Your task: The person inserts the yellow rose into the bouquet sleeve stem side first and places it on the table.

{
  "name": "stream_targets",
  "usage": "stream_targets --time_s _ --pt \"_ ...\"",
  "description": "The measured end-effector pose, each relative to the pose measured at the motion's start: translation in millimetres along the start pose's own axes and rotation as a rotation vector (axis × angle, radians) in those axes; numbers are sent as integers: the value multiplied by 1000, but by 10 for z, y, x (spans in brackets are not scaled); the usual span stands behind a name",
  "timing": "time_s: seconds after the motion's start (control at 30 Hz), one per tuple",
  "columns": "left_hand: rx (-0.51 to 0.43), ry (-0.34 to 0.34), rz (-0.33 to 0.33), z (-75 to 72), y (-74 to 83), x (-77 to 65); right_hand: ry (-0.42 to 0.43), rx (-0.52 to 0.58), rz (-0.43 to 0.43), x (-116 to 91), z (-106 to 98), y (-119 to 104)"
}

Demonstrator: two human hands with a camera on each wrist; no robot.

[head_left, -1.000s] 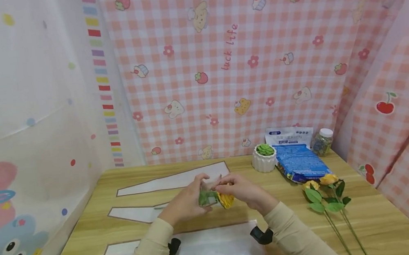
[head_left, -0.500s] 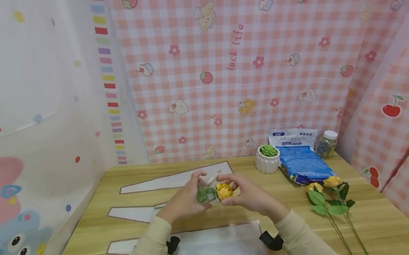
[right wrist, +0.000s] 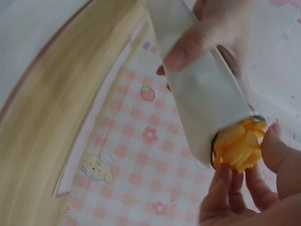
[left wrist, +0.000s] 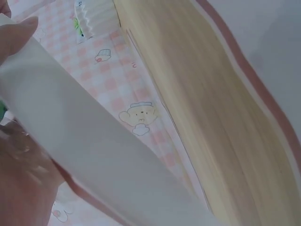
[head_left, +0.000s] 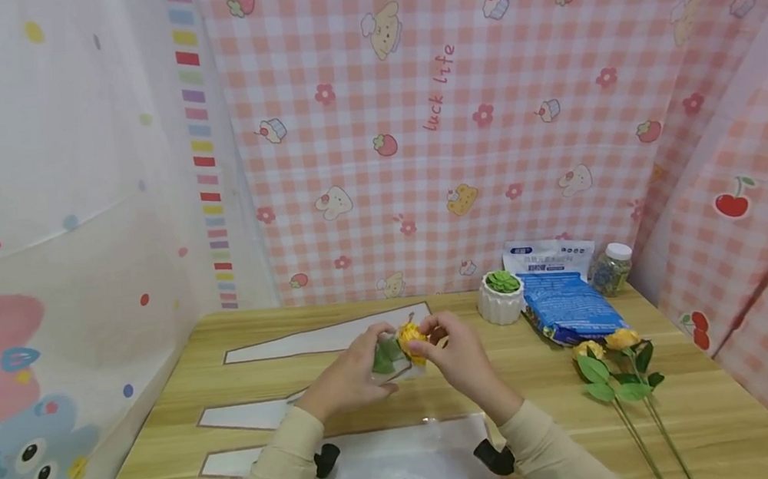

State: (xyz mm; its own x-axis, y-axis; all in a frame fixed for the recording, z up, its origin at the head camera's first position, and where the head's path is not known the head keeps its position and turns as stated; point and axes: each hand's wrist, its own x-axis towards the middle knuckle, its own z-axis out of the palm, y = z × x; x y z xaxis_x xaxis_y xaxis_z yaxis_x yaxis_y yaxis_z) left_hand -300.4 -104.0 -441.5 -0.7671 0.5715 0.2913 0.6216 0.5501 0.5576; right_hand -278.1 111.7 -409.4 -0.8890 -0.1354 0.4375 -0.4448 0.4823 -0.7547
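My left hand (head_left: 353, 367) holds a tapered flower sleeve (right wrist: 202, 99), white on one side with a see-through face, above the table. Its thumb lies across the white side in the right wrist view. A yellow rose (right wrist: 237, 146) sits in the sleeve's wide mouth, its green leaves (head_left: 385, 355) showing through the clear face. With thumb and fingertips my right hand (head_left: 463, 359) grips the rose's bloom. A narrow white tip (head_left: 241, 415) reaches left past my left forearm and looks like the same sleeve's end. Most of the stem is hidden.
Flat sleeves lie at the back (head_left: 324, 339) and front (head_left: 405, 457) of the wooden table. Two yellow roses with long stems (head_left: 623, 386) lie at right. Behind them stand a white succulent pot (head_left: 501, 305), a blue packet (head_left: 571, 306) and a lidded jar (head_left: 612, 270).
My right hand has gone from the sleeve's edge to the bloom. The bloom has moved up and slightly left. The narrow white tip has shifted toward me.
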Motion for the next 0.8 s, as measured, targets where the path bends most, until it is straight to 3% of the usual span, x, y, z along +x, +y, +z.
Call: stream_targets --time_s 0.23,0.5,0.8 --pt "4 1 -7 -6 6 20 -14 77 -75 -24 53 6" --pt "-2 -6 0 -5 10 27 -5 35 -101 -42 56 -10" --pt "39 61 6 -5 -1 61 9 77 -93 -101 126 19"
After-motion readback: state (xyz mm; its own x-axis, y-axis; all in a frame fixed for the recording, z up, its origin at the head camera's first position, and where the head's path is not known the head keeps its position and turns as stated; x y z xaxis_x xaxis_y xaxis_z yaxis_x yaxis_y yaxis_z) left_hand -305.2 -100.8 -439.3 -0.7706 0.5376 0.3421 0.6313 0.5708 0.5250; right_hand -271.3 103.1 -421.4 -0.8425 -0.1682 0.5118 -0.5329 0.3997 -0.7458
